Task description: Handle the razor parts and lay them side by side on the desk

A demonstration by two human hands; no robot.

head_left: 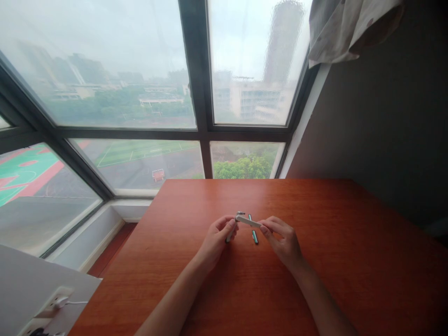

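Over the middle of the table, my left hand [221,234] is closed around a slim stick [230,236] with a dark lower end, which looks like a razor handle. My right hand [283,235] pinches the right end of a narrow whitish bar [249,221]. The bar's other end meets the stick at my left fingertips; I cannot tell whether the two are joined. A small dark-and-silver piece [240,213] shows just above that meeting point. Between my hands lies a short dark strip with a green band [255,237], like a razor cartridge. A similar strip [249,216] lies behind the bar, partly covered.
The reddish-brown wooden table [168,280] reaches back to a large framed window [205,135]. A dark wall [367,126] rises on the right, with a hanging cloth [350,32] at its top. At lower left, a white plug [61,302] sits in a socket.
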